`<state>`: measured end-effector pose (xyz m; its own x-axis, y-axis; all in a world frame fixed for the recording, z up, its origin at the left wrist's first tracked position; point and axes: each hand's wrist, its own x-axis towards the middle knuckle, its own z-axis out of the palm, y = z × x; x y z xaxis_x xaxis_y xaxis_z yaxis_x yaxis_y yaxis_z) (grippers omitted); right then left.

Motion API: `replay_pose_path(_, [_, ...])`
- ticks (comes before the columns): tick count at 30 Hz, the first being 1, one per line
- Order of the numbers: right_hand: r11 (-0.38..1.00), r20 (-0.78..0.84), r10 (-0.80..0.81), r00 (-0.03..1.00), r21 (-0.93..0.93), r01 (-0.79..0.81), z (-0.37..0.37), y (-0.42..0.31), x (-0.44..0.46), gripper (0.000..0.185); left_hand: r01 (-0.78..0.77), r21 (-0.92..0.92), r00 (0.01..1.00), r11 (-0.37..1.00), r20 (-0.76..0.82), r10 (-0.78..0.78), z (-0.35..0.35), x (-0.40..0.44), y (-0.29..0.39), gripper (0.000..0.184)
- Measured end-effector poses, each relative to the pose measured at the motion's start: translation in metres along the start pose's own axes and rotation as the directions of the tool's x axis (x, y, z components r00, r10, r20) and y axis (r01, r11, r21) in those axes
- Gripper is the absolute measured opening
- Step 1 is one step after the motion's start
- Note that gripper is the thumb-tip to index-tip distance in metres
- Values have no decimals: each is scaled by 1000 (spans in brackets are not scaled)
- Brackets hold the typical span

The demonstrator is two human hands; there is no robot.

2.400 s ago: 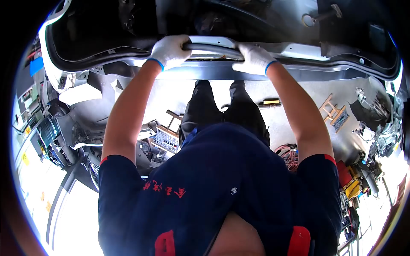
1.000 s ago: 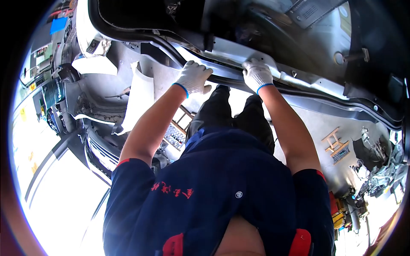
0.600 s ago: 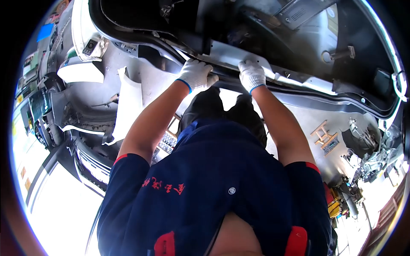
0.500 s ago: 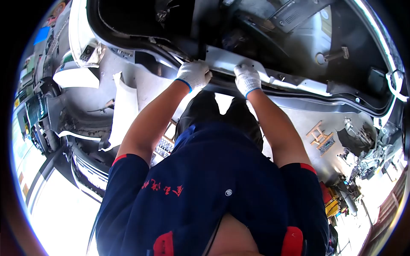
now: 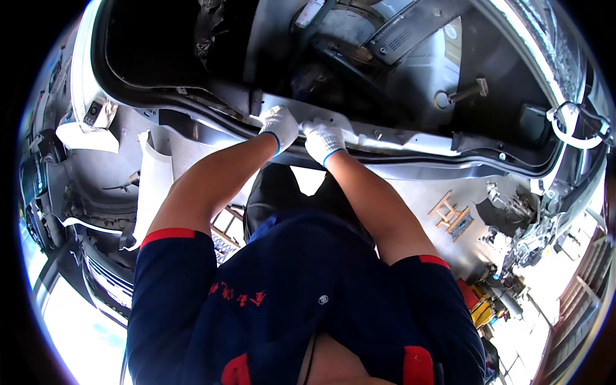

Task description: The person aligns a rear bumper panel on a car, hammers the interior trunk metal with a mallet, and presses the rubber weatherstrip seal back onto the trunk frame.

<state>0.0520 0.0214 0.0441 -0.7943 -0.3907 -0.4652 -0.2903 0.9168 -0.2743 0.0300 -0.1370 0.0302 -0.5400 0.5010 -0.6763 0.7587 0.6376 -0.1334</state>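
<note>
Both my hands, in white knit gloves with blue cuffs, are at the rear edge of an open car trunk [image 5: 160, 96]. My left hand [image 5: 280, 126] is closed at the silver sill panel [image 5: 385, 142], close to the panel's left end. Beside it my right hand [image 5: 323, 140] is also closed, its bent fingers over the panel's edge. The two hands are nearly touching. Whatever is between their fingers is hidden. A dark rubber seal [image 5: 212, 120] runs along the trunk opening, and the silver bumper [image 5: 410, 170] lies below it.
Inside the trunk are a grey perforated panel [image 5: 410, 35] and an upright metal piece [image 5: 471, 91]. A small wooden stool [image 5: 452, 218] stands on the floor to the right, near loose car parts [image 5: 510, 205]. Removed bumpers and a white panel [image 5: 154, 186] are on the left.
The view has shifted to the right. My left hand has slid right along the sill, closing the gap to my right hand, which stays at about the same part of the panel.
</note>
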Motion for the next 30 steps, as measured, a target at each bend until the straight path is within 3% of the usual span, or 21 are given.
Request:
replay_pose_path(3, [1000,71,-14,997,18,12,-9,2,-7,29,124,2,992,992,7,-124,-1,7,24,29])
replay_pose_path(5, [995,97,-92,991,52,87,-15,12,-8,31,85,111,993,990,71,-94,4,14,25,30])
replay_pose_path(6, [987,86,-142,986,87,135,-17,19,-12,32,-41,181,983,983,184,7,-1,16,20,31])
replay_pose_path(8, [937,-4,-300,954,184,295,-14,42,-26,41,-15,234,959,972,278,-52,0,23,22,31])
replay_pose_path(10, [946,193,-308,932,167,278,-36,62,-39,38,52,228,964,972,242,-108,-11,20,24,27])
replay_pose_path(12, [883,48,-325,944,373,285,-41,96,-58,32,25,241,936,970,336,-108,-25,26,28,30])
replay_pose_path(14, [811,-144,-329,933,464,357,-25,137,-67,26,44,287,925,957,351,-148,-33,31,33,30])
replay_pose_path(16, [813,-71,-141,988,561,156,-41,175,-80,20,46,297,907,954,388,-165,-23,42,36,30])
replay_pose_path(20, [785,-247,25,969,605,134,-30,258,-102,14,13,384,898,923,402,-180,-34,38,43,33])
replay_pose_path(22, [729,-291,126,948,676,111,-25,287,-108,13,79,379,899,922,373,-230,-25,40,44,30])
replay_pose_path(24, [693,-267,176,948,717,73,-27,306,-114,13,222,193,922,956,279,-270,-9,37,37,25])
replay_pose_path(25, [688,-286,173,943,720,92,-16,319,-109,13,172,135,947,976,250,-202,-18,22,33,20])
replay_pose_path(26, [682,-297,169,940,724,106,-2,328,-106,13,234,57,941,971,239,-241,-20,18,30,19])
replay_pose_path(27, [619,-238,203,950,783,64,-4,326,-106,13,367,-3,922,930,137,-363,-35,3,32,18])
replay_pose_path(30, [761,-317,182,931,645,70,2,328,-96,13,637,-327,768,698,181,-615,-52,-15,39,19])
